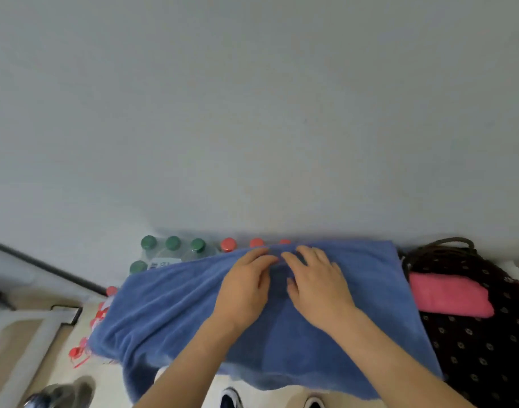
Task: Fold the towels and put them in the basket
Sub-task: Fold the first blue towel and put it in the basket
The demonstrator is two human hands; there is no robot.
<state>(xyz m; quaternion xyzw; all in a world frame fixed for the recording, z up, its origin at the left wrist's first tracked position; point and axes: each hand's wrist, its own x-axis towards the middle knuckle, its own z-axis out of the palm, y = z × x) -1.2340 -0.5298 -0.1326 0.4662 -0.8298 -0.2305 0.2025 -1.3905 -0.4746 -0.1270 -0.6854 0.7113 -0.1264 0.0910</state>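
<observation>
Two hands press flat on blue towel (169, 313) near far edge: left hand (246, 287), right hand (317, 284), fingers slightly apart. Towel drapes over bottle packs (172, 248). Folded pink towel (449, 295) lies in dark dotted basket (482, 348), right.

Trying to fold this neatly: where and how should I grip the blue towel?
Probably pinch the blue towel at its two far corners, left hand from the left, right hand from the right: it lies spread wide and flat, its near edge drooping.
</observation>
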